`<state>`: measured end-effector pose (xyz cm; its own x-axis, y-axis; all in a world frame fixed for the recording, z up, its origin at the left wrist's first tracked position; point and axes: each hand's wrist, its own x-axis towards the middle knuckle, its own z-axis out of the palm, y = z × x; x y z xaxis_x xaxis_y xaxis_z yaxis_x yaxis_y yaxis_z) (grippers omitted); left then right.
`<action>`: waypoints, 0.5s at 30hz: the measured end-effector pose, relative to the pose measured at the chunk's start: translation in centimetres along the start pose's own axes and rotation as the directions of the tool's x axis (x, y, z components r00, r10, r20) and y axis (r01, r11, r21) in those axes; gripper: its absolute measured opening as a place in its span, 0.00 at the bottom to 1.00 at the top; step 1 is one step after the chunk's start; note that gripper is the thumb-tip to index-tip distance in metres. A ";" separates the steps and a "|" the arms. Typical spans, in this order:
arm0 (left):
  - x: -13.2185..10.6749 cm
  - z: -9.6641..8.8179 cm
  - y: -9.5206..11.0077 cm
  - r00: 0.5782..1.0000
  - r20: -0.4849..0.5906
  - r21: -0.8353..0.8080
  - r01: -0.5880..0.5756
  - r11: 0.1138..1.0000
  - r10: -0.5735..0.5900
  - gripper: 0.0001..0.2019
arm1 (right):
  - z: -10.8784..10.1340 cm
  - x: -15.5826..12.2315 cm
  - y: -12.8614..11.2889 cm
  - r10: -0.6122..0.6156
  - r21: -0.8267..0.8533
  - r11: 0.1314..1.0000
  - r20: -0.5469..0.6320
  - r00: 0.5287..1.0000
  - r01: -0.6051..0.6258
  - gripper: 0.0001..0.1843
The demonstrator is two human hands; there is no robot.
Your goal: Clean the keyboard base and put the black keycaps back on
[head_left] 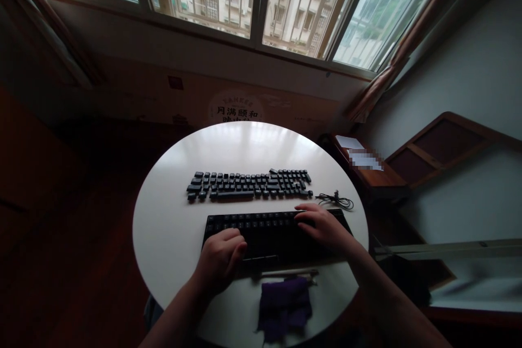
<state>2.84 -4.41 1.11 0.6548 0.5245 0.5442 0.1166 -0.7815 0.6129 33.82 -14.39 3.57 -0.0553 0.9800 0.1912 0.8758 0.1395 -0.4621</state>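
Note:
A black keyboard (261, 236) lies on the round white table (163, 244). Keycaps show along its back rows; its middle and front are mostly too dark to make out. My left hand (222, 255) is closed over the keyboard's left front part, fingers curled, and what they may hold is hidden. Across the keyboard's back right, my right hand (320, 224) reaches with its fingers apart, the tips at the back row. Behind the keyboard, loose black keycaps (236, 179) are laid out in keyboard order, a long space bar (235, 195) among them.
A coiled black cable (336, 200) lies right of the loose keycaps. In front of the keyboard are a thin light-coloured stick-like tool (287, 273) and a crumpled purple cloth (284, 304). Beyond the table, a wooden bench (373, 174) bears papers beneath the window.

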 end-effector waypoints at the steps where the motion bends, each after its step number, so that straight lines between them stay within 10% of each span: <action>1: 0.0 0.0 0.0 1.000 0.002 -0.001 0.005 1.000 -0.005 0.21 | 0.3 -0.1 0.1 0.003 -0.007 1.000 -0.008 1.000 -0.003 0.10; 15: 0.2 0.0 0.1 1.000 0.009 -0.002 0.023 1.000 -0.023 0.21 | 0.6 0.0 0.1 -0.028 -0.065 0.998 -0.027 0.999 0.026 0.11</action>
<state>2.93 -4.40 1.30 0.6582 0.5397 0.5249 0.1307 -0.7686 0.6263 33.63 -14.30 2.96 -0.0667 0.9716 0.2272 0.9034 0.1555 -0.3996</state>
